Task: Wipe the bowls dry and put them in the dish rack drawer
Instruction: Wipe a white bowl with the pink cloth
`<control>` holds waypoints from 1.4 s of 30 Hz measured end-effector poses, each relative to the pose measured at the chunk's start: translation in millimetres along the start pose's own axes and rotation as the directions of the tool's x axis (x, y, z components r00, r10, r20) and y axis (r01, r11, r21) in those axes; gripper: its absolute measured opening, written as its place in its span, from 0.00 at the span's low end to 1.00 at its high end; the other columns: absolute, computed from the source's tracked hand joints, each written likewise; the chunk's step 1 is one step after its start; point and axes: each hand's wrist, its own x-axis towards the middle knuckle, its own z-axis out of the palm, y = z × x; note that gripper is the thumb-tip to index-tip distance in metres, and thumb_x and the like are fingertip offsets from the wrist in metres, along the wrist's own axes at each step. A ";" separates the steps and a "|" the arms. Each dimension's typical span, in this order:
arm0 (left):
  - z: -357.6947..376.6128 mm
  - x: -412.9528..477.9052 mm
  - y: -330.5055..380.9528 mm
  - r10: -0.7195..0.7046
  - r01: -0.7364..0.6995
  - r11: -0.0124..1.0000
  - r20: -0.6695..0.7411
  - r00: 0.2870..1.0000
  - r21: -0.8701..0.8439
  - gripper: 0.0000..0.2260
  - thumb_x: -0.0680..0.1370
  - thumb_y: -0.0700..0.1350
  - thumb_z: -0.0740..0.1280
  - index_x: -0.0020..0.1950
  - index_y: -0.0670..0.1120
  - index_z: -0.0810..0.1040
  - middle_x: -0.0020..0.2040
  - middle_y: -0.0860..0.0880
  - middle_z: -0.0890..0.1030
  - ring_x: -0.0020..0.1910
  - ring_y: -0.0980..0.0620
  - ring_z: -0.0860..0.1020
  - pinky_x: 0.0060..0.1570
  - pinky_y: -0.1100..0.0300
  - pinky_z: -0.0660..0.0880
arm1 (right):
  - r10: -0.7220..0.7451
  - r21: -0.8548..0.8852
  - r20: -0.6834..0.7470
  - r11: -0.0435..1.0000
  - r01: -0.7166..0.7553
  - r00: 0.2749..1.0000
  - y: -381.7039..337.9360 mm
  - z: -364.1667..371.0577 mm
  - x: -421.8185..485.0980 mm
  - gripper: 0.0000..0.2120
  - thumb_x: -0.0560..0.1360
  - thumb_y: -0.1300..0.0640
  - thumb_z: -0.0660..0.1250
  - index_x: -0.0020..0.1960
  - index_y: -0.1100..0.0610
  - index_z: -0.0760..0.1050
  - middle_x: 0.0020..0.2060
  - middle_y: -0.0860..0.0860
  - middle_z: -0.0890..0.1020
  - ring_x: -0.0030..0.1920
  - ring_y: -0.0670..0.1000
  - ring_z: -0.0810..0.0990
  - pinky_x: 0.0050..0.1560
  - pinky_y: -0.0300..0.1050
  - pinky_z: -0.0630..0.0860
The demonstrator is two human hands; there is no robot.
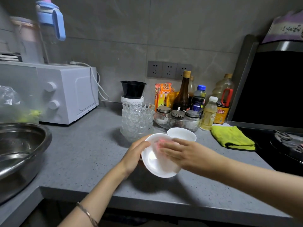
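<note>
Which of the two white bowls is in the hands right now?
The nearer white bowl, tilted: the left hand grips its rim, the right hand presses inside. The other white bowl stands behind on the grey counter.

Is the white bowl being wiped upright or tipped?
Tipped. The left hand holds the white bowl with its opening facing the camera; the right hand presses a cloth inside.

My grey counter [85, 158] is pretty packed: white microwave [68, 94] back left, steel basin [19, 149] at the left edge, stack of glass bowls [137, 122] in the middle, white bowl [182, 134] just beside it, spice tray [178, 123] and bottles [209, 113] behind, yellow cloth [232, 137] on the right.
</note>
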 end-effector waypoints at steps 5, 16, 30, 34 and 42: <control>-2.5 4.0 13.0 -0.048 0.048 0.999 0.174 0.984 0.002 0.17 0.67 0.49 0.63 0.54 0.53 0.81 0.46 0.52 0.84 0.46 0.55 0.81 0.45 0.65 0.75 | -0.056 -0.212 0.083 0.975 0.072 0.995 18.7 -18.5 4.2 0.33 0.65 0.61 0.70 0.70 0.55 0.69 0.71 0.50 0.68 0.72 0.47 0.65 0.71 0.46 0.58; 8.8 -2.0 7.7 0.155 -0.158 0.987 -0.134 0.979 -0.018 0.15 0.69 0.45 0.56 0.51 0.51 0.78 0.40 0.57 0.83 0.43 0.61 0.79 0.44 0.70 0.75 | 0.214 0.467 0.083 0.854 -0.228 0.973 -44.6 -29.5 20.6 0.35 0.73 0.53 0.69 0.76 0.56 0.58 0.76 0.47 0.56 0.72 0.50 0.63 0.67 0.41 0.62; 10.6 -2.8 7.7 0.159 -0.168 0.985 -0.171 0.972 -0.042 0.14 0.71 0.44 0.57 0.51 0.50 0.78 0.44 0.55 0.82 0.41 0.65 0.79 0.42 0.73 0.73 | 0.315 0.162 0.093 0.931 -0.326 0.945 -34.4 -10.3 27.8 0.36 0.60 0.43 0.77 0.61 0.63 0.78 0.59 0.59 0.80 0.59 0.55 0.80 0.64 0.47 0.70; 10.4 -0.6 6.2 0.174 -0.183 0.983 -0.214 0.961 -0.019 0.15 0.69 0.45 0.56 0.51 0.50 0.78 0.44 0.56 0.82 0.42 0.64 0.78 0.44 0.72 0.73 | 0.340 0.216 0.193 0.900 -0.378 0.920 -46.6 -24.0 28.7 0.21 0.75 0.51 0.64 0.64 0.61 0.71 0.62 0.58 0.75 0.57 0.57 0.78 0.53 0.49 0.74; 9.3 -3.6 7.5 0.184 -0.188 0.982 -0.201 0.962 -0.001 0.13 0.74 0.41 0.57 0.51 0.52 0.77 0.41 0.61 0.83 0.42 0.66 0.78 0.43 0.74 0.72 | 0.398 0.146 0.015 0.907 -0.395 0.917 -37.9 -3.2 34.2 0.28 0.61 0.46 0.77 0.55 0.62 0.80 0.52 0.57 0.83 0.51 0.53 0.83 0.55 0.46 0.77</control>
